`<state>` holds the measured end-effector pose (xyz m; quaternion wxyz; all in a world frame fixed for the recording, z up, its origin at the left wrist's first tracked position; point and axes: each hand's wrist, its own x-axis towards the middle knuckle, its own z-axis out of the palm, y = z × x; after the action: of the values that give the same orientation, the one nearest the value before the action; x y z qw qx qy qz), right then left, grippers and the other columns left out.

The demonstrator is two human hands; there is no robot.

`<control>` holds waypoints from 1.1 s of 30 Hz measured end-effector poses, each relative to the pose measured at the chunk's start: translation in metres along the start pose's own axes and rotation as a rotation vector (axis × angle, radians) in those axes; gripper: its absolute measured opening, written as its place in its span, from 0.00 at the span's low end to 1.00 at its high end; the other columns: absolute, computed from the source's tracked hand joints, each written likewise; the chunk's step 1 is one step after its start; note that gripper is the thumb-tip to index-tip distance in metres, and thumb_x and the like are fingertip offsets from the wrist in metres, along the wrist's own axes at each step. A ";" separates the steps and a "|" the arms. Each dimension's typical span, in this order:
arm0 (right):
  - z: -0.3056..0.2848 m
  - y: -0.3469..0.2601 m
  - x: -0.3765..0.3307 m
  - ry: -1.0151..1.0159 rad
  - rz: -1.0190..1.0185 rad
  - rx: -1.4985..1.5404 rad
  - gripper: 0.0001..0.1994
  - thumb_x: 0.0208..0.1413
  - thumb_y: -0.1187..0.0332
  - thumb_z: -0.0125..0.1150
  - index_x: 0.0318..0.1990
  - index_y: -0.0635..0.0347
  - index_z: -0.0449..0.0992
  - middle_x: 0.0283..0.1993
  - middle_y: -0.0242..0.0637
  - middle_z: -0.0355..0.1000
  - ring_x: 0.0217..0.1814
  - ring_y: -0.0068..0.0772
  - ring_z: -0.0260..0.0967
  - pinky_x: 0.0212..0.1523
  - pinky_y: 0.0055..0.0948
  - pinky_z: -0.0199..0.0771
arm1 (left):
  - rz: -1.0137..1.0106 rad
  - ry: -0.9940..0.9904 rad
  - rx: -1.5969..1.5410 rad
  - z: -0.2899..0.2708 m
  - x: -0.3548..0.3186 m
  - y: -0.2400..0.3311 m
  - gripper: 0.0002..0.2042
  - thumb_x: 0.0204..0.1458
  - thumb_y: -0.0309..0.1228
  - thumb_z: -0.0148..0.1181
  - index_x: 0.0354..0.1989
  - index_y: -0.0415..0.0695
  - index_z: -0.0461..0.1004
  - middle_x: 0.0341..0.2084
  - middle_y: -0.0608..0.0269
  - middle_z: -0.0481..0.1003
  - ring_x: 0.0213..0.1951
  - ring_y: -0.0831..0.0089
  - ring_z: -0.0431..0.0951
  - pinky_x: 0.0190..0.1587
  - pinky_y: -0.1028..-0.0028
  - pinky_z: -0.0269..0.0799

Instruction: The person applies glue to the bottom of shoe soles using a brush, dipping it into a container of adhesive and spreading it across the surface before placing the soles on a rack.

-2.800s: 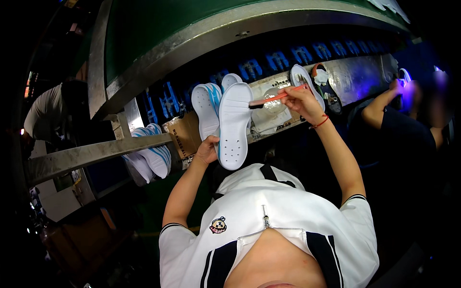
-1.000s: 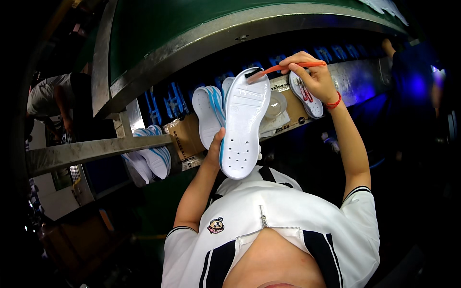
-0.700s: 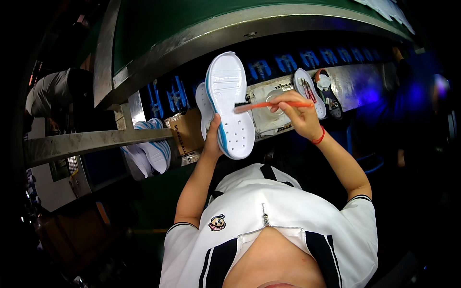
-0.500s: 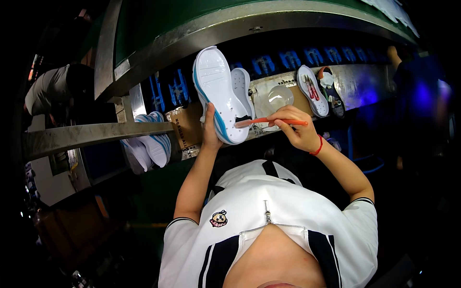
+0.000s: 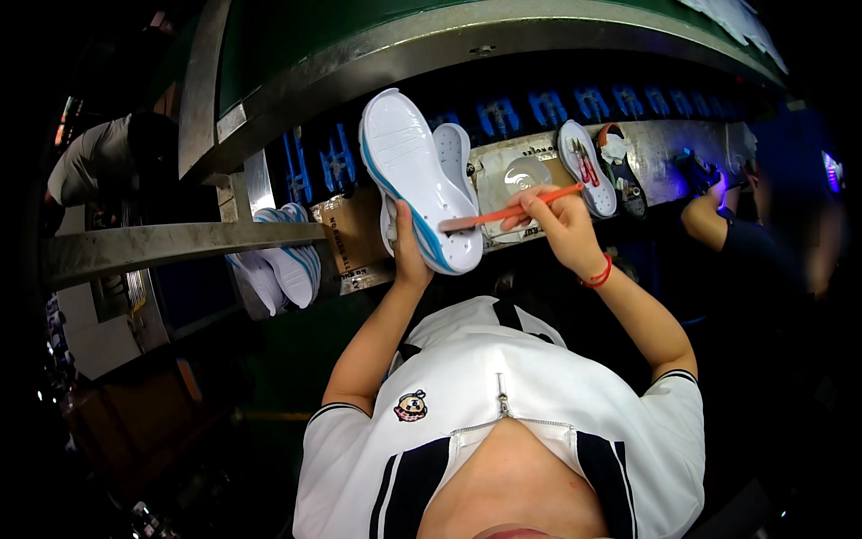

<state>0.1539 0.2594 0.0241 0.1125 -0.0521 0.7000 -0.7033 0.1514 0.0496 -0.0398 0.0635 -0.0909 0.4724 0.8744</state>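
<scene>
Nearest is the wearer's white shirt (image 5: 503,355); beyond it the left hand (image 5: 410,247) has its grip closed on the left edge of a white sole (image 5: 409,166), thumb on the side wall, the other fingers hidden beneath; the right hand (image 5: 558,225) has its grip pinched firmly around an orange-handled brush (image 5: 485,218), whose head lies over the sole's near, holed end.

The brushing looks well under way: the far, grooved half has a wet shine, which suggests it is already coated; the near end is under the brush, and whether it is fully covered cannot be told; the second sole (image 5: 452,148) lies partly hidden just behind, and I cannot tell whether it has been brushed.

The held sole is raised in front of the desk (image 5: 660,148), far end leaning left; it is smooth, white and glossy, with a blue band along its left wall, cross grooves far and small holes near.

On the desk, to the right, sit a clear bowl (image 5: 528,175), a sole (image 5: 600,202) bearing red-handled tools (image 5: 584,166) and a dark shoe part (image 5: 636,199); farther off runs a row of blue holders (image 5: 498,117).
</scene>
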 end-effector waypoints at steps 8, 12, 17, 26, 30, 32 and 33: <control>-0.038 -0.015 0.028 0.321 -0.175 0.292 0.15 0.62 0.66 0.44 0.44 0.71 0.70 0.36 0.45 0.74 0.40 0.28 0.72 0.42 0.22 0.69 | -0.115 -0.267 0.033 0.028 -0.002 0.019 0.33 0.58 0.55 0.33 0.63 0.40 0.49 0.54 0.52 0.63 0.52 0.66 0.69 0.52 0.68 0.68; -0.075 -0.031 0.016 0.566 -0.301 0.482 0.15 0.62 0.65 0.44 0.45 0.69 0.70 0.35 0.43 0.74 0.37 0.26 0.71 0.38 0.20 0.68 | 0.055 -0.473 -0.206 0.119 0.098 0.119 0.30 0.58 0.54 0.33 0.59 0.42 0.58 0.46 0.51 0.71 0.48 0.64 0.73 0.50 0.66 0.71; -0.073 -0.020 0.002 0.460 -0.197 0.496 0.14 0.61 0.65 0.44 0.44 0.69 0.70 0.34 0.42 0.74 0.35 0.24 0.70 0.37 0.20 0.66 | 0.286 -0.418 0.008 0.153 0.230 0.211 0.26 0.56 0.48 0.44 0.54 0.38 0.62 0.46 0.45 0.70 0.36 0.63 0.77 0.37 0.67 0.76; -0.043 0.065 -0.041 0.362 0.116 0.440 0.15 0.62 0.65 0.45 0.44 0.70 0.69 0.34 0.43 0.75 0.35 0.24 0.72 0.36 0.18 0.68 | 0.698 -1.492 1.939 0.016 0.136 0.057 0.18 0.39 0.40 0.64 0.38 0.48 0.72 0.40 0.61 0.71 0.49 0.61 0.67 0.45 0.65 0.68; -0.046 0.082 -0.040 0.387 0.188 0.393 0.15 0.62 0.64 0.45 0.44 0.69 0.70 0.34 0.43 0.75 0.33 0.23 0.72 0.35 0.17 0.69 | 1.015 -1.636 1.905 -0.047 0.153 0.015 0.04 0.35 0.33 0.56 0.17 0.49 0.75 0.26 0.67 0.71 0.40 0.69 0.68 0.48 0.72 0.61; -0.048 0.089 -0.032 0.402 0.200 0.389 0.15 0.61 0.63 0.46 0.43 0.68 0.70 0.33 0.42 0.75 0.32 0.21 0.72 0.33 0.16 0.69 | 1.018 -1.727 1.996 -0.054 0.161 0.009 0.04 0.34 0.33 0.56 0.14 0.49 0.75 0.24 0.67 0.71 0.39 0.69 0.68 0.49 0.72 0.60; -0.052 0.094 -0.027 0.410 0.196 0.355 0.15 0.61 0.63 0.46 0.44 0.68 0.70 0.33 0.41 0.75 0.32 0.21 0.71 0.33 0.16 0.69 | 1.013 -1.758 2.009 -0.052 0.163 0.009 0.04 0.35 0.32 0.55 0.16 0.49 0.74 0.24 0.67 0.71 0.39 0.68 0.68 0.50 0.70 0.59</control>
<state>0.1758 0.3163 -0.0677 0.0433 0.1796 0.5759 -0.7964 -0.0046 0.0051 -0.0958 0.0532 0.7299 0.6696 -0.1266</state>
